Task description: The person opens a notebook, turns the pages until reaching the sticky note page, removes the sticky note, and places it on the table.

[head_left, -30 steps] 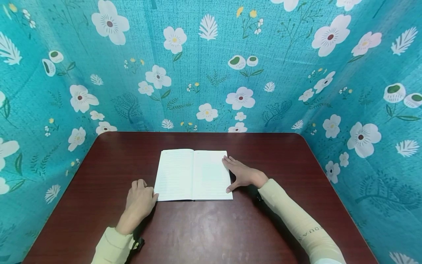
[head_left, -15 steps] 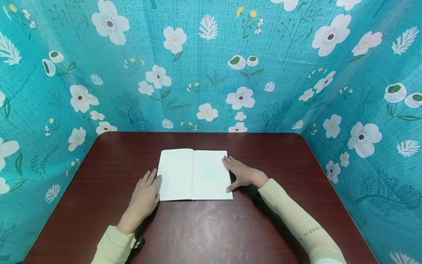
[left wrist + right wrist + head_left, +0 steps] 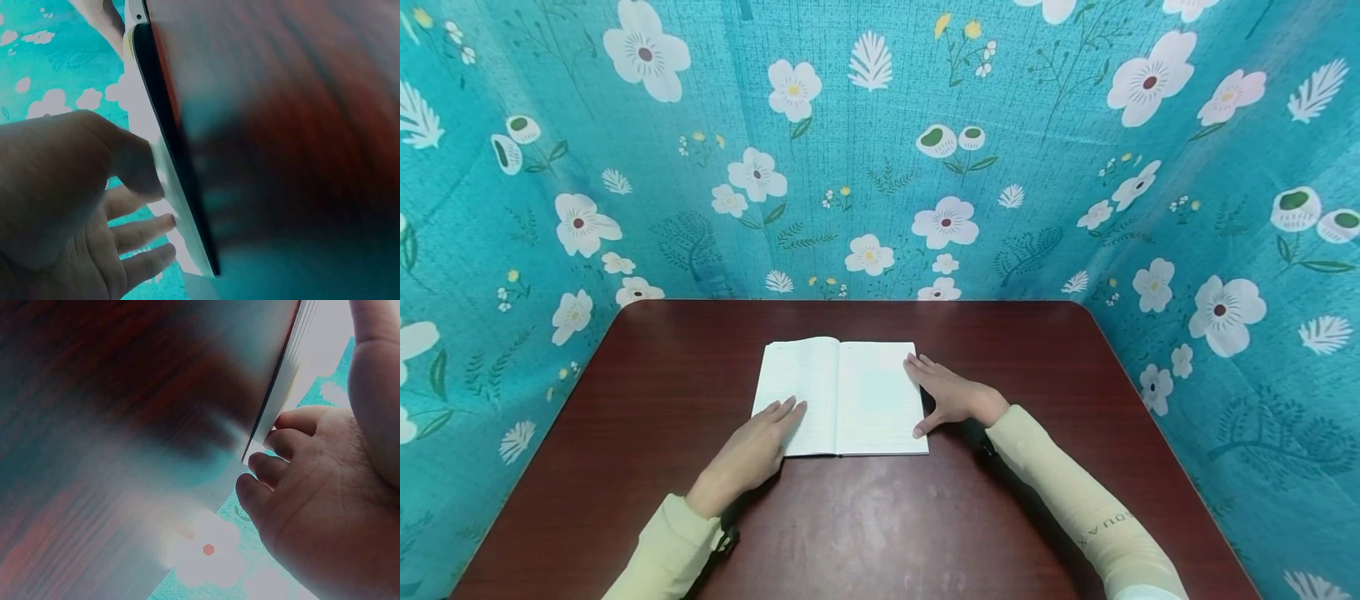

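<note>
An open notebook (image 3: 880, 400) with lined white pages lies flat on the dark red-brown table. Over the lower part of its left page is my left hand (image 3: 756, 450), fingers extended toward the spine. The left wrist view shows this hand (image 3: 100, 231) with spread fingers at the notebook's page edge (image 3: 169, 169). On the right page's outer edge rests my right hand (image 3: 951, 396), thumb near the lower corner and fingers higher up. In the right wrist view the right hand's (image 3: 325, 481) fingertips are at the notebook's edge (image 3: 275, 394).
The brown table (image 3: 880, 525) has rounded far corners. Behind it and along both sides hangs a turquoise curtain (image 3: 865, 150) with white flowers. Each forearm wears a pale sleeve (image 3: 1067, 483), and a dark strap (image 3: 726, 537) shows at the left wrist.
My left hand has straightened its fingers and moved right, from beside the notebook's left edge onto the left page. The right hand has stayed at the right edge.
</note>
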### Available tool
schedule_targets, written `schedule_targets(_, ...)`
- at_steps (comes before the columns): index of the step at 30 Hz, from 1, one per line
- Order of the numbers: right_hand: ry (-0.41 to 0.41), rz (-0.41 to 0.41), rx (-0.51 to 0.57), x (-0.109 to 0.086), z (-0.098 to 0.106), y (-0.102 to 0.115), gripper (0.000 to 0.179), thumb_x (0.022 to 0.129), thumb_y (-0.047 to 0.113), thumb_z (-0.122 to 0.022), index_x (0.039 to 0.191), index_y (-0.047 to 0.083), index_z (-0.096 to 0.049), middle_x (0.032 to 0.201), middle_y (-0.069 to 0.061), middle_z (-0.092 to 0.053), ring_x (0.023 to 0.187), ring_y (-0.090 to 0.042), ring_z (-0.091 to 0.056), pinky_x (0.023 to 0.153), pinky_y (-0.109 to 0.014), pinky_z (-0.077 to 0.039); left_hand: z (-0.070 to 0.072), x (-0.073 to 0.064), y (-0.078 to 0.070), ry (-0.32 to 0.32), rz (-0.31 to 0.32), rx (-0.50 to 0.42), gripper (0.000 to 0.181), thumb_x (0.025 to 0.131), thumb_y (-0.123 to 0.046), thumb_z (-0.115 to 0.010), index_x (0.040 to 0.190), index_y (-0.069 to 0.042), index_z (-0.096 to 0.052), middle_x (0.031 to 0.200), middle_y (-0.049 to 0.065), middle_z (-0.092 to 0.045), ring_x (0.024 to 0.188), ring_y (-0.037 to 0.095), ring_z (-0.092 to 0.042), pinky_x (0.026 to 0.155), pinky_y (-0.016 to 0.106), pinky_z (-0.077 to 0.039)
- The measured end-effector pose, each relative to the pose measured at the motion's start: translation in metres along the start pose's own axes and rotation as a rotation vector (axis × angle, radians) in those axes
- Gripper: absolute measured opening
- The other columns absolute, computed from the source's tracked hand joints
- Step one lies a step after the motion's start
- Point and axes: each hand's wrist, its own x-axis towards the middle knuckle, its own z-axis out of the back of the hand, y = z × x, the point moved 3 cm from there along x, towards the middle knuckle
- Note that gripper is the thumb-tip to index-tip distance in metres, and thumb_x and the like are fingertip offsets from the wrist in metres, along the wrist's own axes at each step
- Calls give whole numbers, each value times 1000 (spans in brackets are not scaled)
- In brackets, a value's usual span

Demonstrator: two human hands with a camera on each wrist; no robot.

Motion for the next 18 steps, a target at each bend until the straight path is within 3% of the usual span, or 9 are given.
schedule_targets(3,4,-4,-9,0,0,1,131,74,56,-86,162,-2,-8,170,-20,-3,157,-39,-3,125,-53,-16,2,4,-7,-11,22,4,59,91,-6,-65,148,-2,-51,139,31,-57,126,45,-58,105,53,-47)
schedule_targets(7,13,-12,-17,0,0,2,136,71,58,-87,162,-1,-6,170,-19,-2,158,-36,-3,125,-51,-16,4,10,-16,-56,25,98,52,94,-27,-70,142,-9,-59,128,27,-61,108,44,-64,87,57,-54)
schedule_targets(10,19,-8,-22,-1,-1,4,138,69,59,-88,162,-2,-6,170,-20,-1,158,-35,-2,126,-50,-16,1,16,-20,-60,17,114,49,96,-35,-69,136,-6,-65,134,26,-59,114,45,-62,91,59,-52)
schedule_targets(14,13,-9,-27,-1,-2,5,138,69,58,-89,161,-3,-6,170,-20,-2,158,-36,-3,125,-50,-16,-1,22,-26,-28,-8,30,51,99,-32,-66,130,9,-63,142,28,-56,129,47,-55,108,55,-44)
schedule_targets(18,19,-23,-28,-1,-2,4,138,69,58,-88,162,-1,-5,171,-18,0,158,-34,-1,126,-48,-15,-3,25,-32,41,18,-48,57,100,-32,-64,140,8,-55,142,35,-53,130,52,-53,105,59,-46)
